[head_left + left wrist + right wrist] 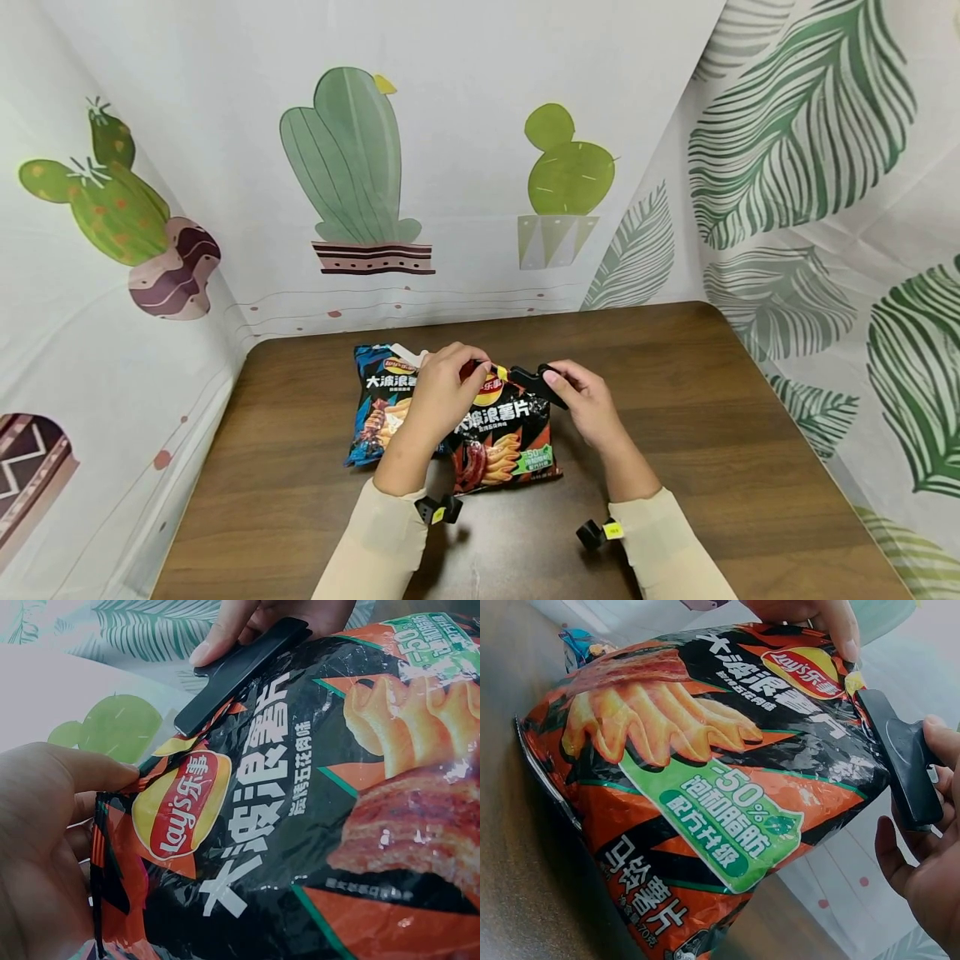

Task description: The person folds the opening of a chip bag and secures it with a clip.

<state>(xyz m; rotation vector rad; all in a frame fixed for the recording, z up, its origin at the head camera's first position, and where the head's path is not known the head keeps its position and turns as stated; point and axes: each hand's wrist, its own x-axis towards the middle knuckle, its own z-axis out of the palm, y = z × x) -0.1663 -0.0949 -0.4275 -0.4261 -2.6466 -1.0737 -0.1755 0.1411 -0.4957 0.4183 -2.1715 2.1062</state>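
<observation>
A black and orange chip bag [498, 442] stands tilted on the table, its top edge raised. My left hand [447, 392] pinches the left part of that top edge between thumb and fingers, as the left wrist view shows. My right hand [588, 400] holds a black bag clip [534, 383], thumb on one side and fingers behind. In the right wrist view the clip [900, 761] lies along the top edge at the bag's right corner. How far its jaws close over the edge cannot be told.
Left of it lies a blue chip bag [367, 433], partly behind my left hand, with a white clip [407, 356] at its top. The brown wooden table [712, 433] meets a patterned cloth [472, 167] at the back and sides.
</observation>
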